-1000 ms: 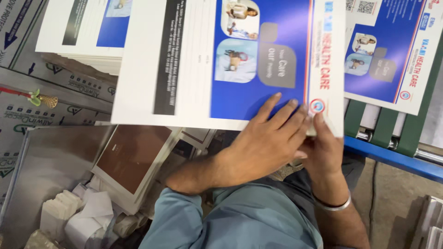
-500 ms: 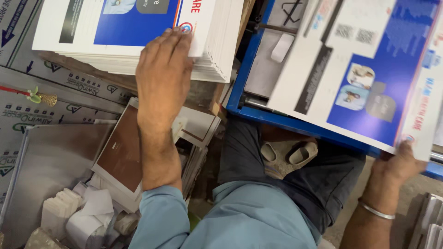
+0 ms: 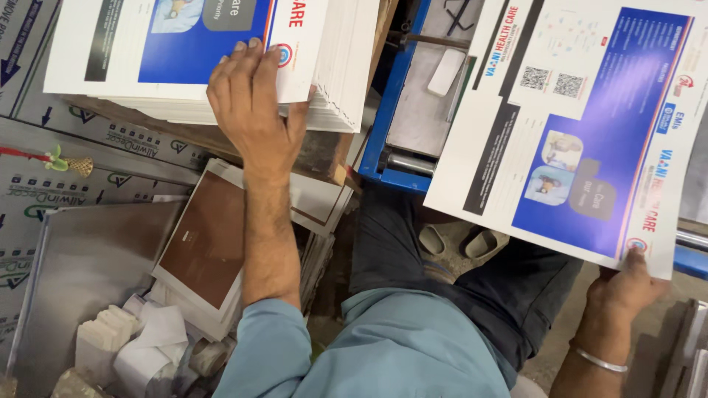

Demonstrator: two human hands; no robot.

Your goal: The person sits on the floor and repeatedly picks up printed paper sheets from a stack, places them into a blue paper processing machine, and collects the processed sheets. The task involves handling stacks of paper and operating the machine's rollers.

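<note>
My left hand (image 3: 254,110) rests palm down on the near right corner of a thick stack of printed sheets (image 3: 177,55), white with a blue panel, at the upper left. The fingers press the top sheet and the thumb hooks the stack's edge. My right hand (image 3: 627,284), with a metal bangle at the wrist, pinches the near corner of a single printed sheet (image 3: 582,125) of the same blue and white kind. That sheet lies tilted over the blue metal frame (image 3: 391,110) of a machine on the right.
Below the stack lie brown and white printed boards (image 3: 203,239) on a pile. A grey metal tray (image 3: 88,258) at the lower left holds rolls and folded white paper (image 3: 140,346). Corrugated cartons (image 3: 44,169) line the left. My legs and sandals (image 3: 461,239) are underneath.
One second ago both hands held one sheet in front. My left hand then moved to the left stack and stays there, while my right hand carried a sheet over the machine on the right.
</note>
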